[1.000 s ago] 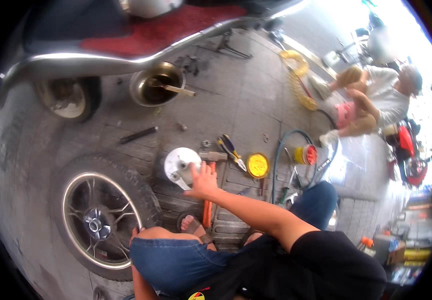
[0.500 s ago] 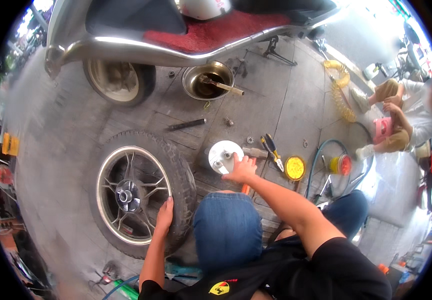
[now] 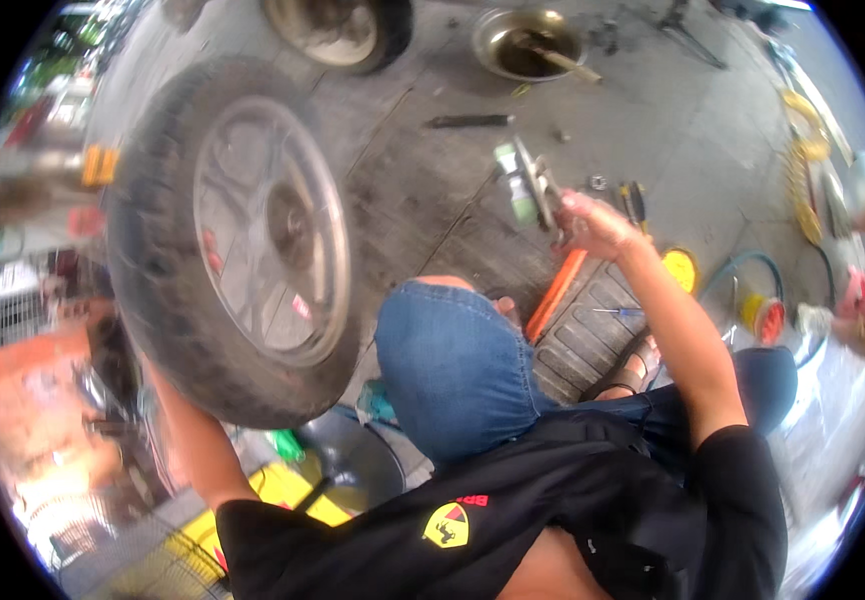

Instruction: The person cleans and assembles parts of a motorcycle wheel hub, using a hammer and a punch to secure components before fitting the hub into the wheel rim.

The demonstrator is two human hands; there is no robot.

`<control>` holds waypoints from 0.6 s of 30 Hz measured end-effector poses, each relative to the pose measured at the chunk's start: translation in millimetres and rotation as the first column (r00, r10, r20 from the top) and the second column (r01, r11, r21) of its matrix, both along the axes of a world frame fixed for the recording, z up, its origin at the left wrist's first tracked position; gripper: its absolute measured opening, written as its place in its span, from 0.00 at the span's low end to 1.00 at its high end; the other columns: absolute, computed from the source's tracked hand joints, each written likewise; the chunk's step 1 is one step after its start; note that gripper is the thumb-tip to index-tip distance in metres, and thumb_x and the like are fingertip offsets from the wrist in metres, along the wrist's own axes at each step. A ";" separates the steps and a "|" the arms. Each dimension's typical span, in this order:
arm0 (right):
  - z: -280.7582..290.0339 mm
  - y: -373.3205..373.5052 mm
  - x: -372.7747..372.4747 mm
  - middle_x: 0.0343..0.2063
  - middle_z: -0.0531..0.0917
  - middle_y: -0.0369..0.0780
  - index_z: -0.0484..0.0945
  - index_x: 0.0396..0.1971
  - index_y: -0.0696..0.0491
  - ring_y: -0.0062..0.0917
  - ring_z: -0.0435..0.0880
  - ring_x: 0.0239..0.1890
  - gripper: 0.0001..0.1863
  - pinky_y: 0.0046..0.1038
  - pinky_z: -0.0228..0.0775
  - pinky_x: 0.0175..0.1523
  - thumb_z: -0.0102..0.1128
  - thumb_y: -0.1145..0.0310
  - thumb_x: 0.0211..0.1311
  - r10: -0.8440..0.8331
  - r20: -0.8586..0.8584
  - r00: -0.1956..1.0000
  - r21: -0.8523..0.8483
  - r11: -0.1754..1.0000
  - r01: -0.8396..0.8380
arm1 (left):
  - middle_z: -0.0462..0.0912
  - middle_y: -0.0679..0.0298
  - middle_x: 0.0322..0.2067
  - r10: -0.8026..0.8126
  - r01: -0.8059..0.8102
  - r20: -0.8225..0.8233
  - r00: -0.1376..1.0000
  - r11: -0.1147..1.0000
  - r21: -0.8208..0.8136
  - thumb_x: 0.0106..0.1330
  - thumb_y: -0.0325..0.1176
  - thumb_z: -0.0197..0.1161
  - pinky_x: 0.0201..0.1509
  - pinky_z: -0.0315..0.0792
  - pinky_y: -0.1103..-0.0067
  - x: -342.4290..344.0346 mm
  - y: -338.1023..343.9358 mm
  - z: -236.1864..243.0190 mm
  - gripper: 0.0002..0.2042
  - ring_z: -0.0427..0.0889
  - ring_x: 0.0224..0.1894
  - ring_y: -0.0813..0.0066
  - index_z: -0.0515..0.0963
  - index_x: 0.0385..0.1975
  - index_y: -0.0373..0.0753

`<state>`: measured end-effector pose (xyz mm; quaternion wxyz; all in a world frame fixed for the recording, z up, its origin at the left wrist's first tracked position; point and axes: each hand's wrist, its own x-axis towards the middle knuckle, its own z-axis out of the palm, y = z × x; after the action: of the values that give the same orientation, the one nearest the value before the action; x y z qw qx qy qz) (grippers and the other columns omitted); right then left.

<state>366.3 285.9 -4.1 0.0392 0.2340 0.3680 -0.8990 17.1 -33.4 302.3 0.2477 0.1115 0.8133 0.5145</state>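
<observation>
The spoked motorcycle wheel [image 3: 138,240] is raised and tilted on my left side, its black tyre smeared by motion. My left forearm goes behind it; fingertips of my left hand [image 3: 213,252] show between the spokes, and the rest of that hand is hidden. In my right hand [image 3: 598,228] is a round metal brake plate [image 3: 545,188], seen nearly edge-on above the floor. Beside the plate is a pale green and white piece [image 3: 517,185] that I cannot make out. Below my right hand lies a long orange handle [image 3: 556,295].
A metal bowl with a brush [image 3: 528,45] stands far off near a scooter wheel [image 3: 338,30]. A dark bar [image 3: 471,121], pliers [image 3: 637,203], a yellow tin [image 3: 681,268] and a blue screwdriver [image 3: 619,311] lie around. A yellow coiled hose [image 3: 803,190] is at the right.
My left hand has lifted the wheel off the floor and tipped it up to the left. My right hand has raised the brake plate and turned it on edge. The view has shifted.
</observation>
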 end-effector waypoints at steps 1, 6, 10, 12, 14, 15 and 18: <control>3.1 3.6 -5.6 0.64 0.62 0.41 0.53 0.70 0.44 0.34 0.60 0.65 0.48 0.55 0.56 0.62 0.64 0.42 0.52 -0.057 0.056 0.997 0.043 0.998 0.055 | 0.63 0.53 0.65 0.036 -0.036 -0.037 0.999 0.999 0.006 0.69 0.64 0.45 0.68 0.59 0.70 0.3 -2.4 1.4 0.40 0.64 0.66 0.60 0.57 0.68 0.33; 25.0 -4.0 -56.0 0.63 0.67 0.44 0.48 0.71 0.46 0.34 0.66 0.64 0.53 0.49 0.59 0.62 0.66 0.42 0.51 0.017 -0.216 0.976 -0.032 0.999 -0.024 | 0.63 0.53 0.65 0.328 -0.301 -0.264 0.907 0.944 0.137 0.69 0.63 0.45 0.69 0.59 0.69 -18.7 -33.7 37.6 0.40 0.64 0.66 0.60 0.57 0.68 0.33; 15.0 -17.7 -76.0 0.66 0.62 0.46 0.43 0.73 0.50 0.36 0.61 0.67 0.60 0.47 0.57 0.65 0.68 0.40 0.47 0.052 -0.253 0.966 -0.019 0.998 -0.059 | 0.65 0.56 0.64 0.169 -0.124 -0.226 0.960 0.972 0.198 0.69 0.56 0.52 0.68 0.58 0.69 -51.6 -74.5 82.5 0.35 0.63 0.65 0.62 0.57 0.69 0.38; 12.9 -20.4 -88.8 0.69 0.56 0.47 0.39 0.73 0.53 0.38 0.56 0.70 0.64 0.47 0.57 0.65 0.70 0.40 0.44 0.110 -0.230 0.967 -0.003 0.994 -0.114 | 0.65 0.58 0.64 0.079 -0.154 -0.430 0.899 0.978 -0.142 0.67 0.51 0.56 0.68 0.58 0.71 -36.9 -45.9 73.7 0.35 0.63 0.65 0.65 0.56 0.69 0.39; 12.7 -29.2 -107.3 0.69 0.55 0.47 0.40 0.73 0.54 0.38 0.55 0.70 0.64 0.47 0.56 0.65 0.70 0.41 0.44 0.143 -0.209 0.967 -0.033 0.988 -0.153 | 0.65 0.59 0.64 0.160 -0.244 -0.434 0.886 0.959 -0.146 0.65 0.47 0.59 0.66 0.61 0.73 -18.8 -19.0 77.8 0.36 0.65 0.64 0.68 0.56 0.69 0.38; 11.5 -32.8 -116.5 0.70 0.55 0.48 0.40 0.73 0.54 0.38 0.54 0.70 0.64 0.47 0.56 0.65 0.70 0.41 0.44 0.155 -0.194 0.969 -0.046 0.985 -0.167 | 0.65 0.59 0.64 0.157 -0.238 -0.437 0.886 0.962 -0.137 0.65 0.46 0.59 0.65 0.61 0.73 -24.1 -20.1 79.2 0.35 0.65 0.64 0.67 0.56 0.69 0.38; 10.2 -44.1 -140.4 0.69 0.55 0.47 0.41 0.72 0.54 0.38 0.53 0.71 0.62 0.47 0.55 0.65 0.69 0.42 0.45 0.219 -0.169 0.961 -0.028 0.974 -0.227 | 0.66 0.59 0.64 0.138 -0.204 -0.412 0.901 0.972 -0.120 0.65 0.44 0.57 0.63 0.65 0.73 -45.7 -29.0 75.1 0.34 0.67 0.63 0.67 0.56 0.69 0.39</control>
<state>225.8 241.8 6.1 0.1151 0.1151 0.3728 -0.9135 -28.5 -62.4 377.4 0.0378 0.1223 0.8919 0.4337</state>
